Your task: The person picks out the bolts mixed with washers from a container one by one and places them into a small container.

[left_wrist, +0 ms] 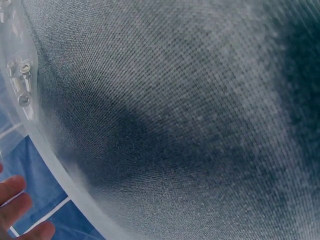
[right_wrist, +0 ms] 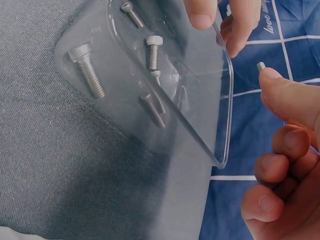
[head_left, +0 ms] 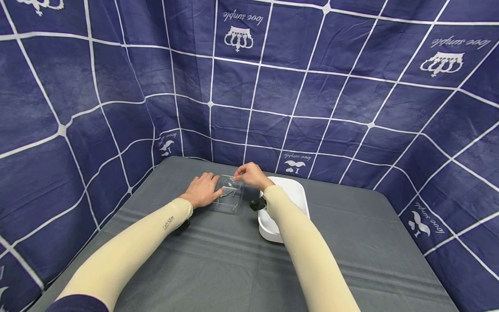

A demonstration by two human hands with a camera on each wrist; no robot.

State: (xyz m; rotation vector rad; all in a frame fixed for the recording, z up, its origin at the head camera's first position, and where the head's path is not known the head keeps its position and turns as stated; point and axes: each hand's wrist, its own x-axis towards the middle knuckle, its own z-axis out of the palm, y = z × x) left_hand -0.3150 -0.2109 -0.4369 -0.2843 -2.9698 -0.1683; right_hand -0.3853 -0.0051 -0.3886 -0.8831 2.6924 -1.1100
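Observation:
A clear plastic tray (head_left: 234, 209) lies on the grey cloth with several metal socket-head screws (right_wrist: 154, 52) in it. My left hand (head_left: 200, 190) holds the tray at its left side, thumb inside the rim and fingers outside it. Above the tray's far right part, my right hand (head_left: 251, 174) pinches a small metal screw (right_wrist: 261, 66) between thumb and fingers. Only one end of that screw shows; the fingertips hide the rest. Screws (left_wrist: 24, 82) also appear through the tray wall at the left wrist view's edge.
A white plastic bin (head_left: 269, 234) stands right of the tray, partly under my right forearm. Grey cloth (head_left: 218, 268) covers the table. Blue checked curtains (head_left: 296, 82) hang behind and at both sides.

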